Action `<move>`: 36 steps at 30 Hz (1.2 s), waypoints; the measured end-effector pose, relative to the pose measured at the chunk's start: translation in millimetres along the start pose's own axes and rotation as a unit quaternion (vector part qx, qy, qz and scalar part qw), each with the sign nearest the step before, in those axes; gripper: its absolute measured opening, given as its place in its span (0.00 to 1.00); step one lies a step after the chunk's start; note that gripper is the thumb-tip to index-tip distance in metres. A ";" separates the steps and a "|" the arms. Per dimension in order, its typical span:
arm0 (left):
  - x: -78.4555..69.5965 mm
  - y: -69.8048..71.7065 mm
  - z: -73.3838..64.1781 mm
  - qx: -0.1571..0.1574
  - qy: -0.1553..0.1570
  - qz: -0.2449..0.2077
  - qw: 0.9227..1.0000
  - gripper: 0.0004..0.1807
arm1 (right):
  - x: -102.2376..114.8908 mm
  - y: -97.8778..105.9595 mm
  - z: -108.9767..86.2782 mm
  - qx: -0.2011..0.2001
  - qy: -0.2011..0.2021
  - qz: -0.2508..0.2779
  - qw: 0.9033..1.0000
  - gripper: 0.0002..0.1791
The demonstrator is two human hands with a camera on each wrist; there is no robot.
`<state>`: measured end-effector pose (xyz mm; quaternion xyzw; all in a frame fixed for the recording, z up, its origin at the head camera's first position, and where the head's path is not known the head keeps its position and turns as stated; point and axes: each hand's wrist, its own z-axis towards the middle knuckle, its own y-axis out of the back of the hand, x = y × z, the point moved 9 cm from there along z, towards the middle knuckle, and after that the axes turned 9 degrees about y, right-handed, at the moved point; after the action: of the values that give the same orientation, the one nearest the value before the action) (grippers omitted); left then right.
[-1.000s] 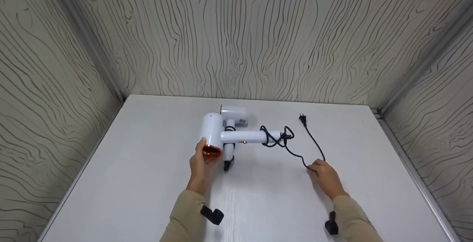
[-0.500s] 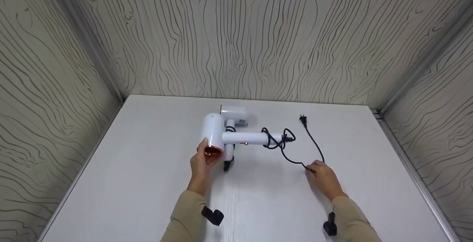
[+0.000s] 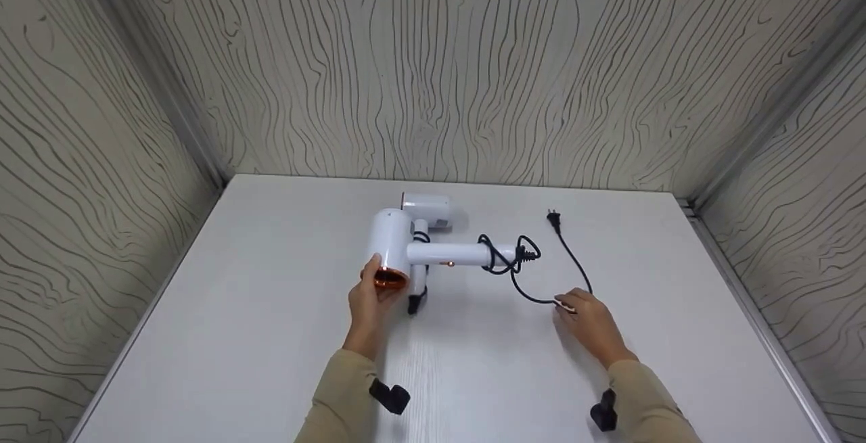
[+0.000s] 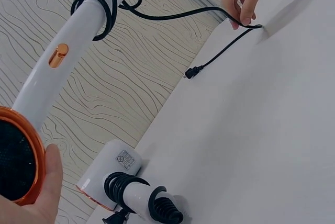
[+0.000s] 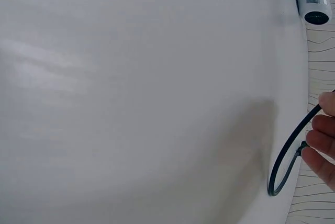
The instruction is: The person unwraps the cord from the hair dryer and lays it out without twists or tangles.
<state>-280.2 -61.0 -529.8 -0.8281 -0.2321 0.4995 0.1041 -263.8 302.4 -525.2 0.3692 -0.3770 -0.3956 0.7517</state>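
Note:
My left hand [image 3: 365, 304] grips the barrel of a white hair dryer [image 3: 391, 235] near its copper-coloured rim, holding it above the table with the handle pointing right. Black power cord [image 3: 531, 299] crosses loosely round the handle's end. Further along, my right hand [image 3: 594, 327] pinches this cord between thumb and fingers; in the right wrist view a loop hangs below the fingertips [image 5: 319, 140]. The cord's two-pin plug [image 3: 555, 220] lies on the table beyond that hand. Behind and partly under the held dryer lies a second white hair dryer [image 3: 429, 209], its cord wound round its handle [image 4: 138, 195].
The white table [image 3: 257, 308] is enclosed by wood-grain patterned panels [image 3: 433, 71] at the back and both sides. Metal framing [image 3: 764, 341] runs along the table's right side. A black wrist mount [image 3: 390, 395] sits on each sleeve.
My right hand has moved slightly left, and its fingers have shifted on the cord. The stretch of cord towards the handle now sags in a smoother curve. The left hand barely moves.

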 end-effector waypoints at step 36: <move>0.4 -2.2 -2.0 -0.011 -0.006 0.054 0.998 0.41 | 62.2 38.9 38.3 -0.084 0.086 0.056 0.991 0.10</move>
<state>-278.9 -58.8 -528.3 -0.8374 -0.1933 0.5069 0.0663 -259.3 254.4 -458.0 0.3157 -0.2967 -0.3501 0.8305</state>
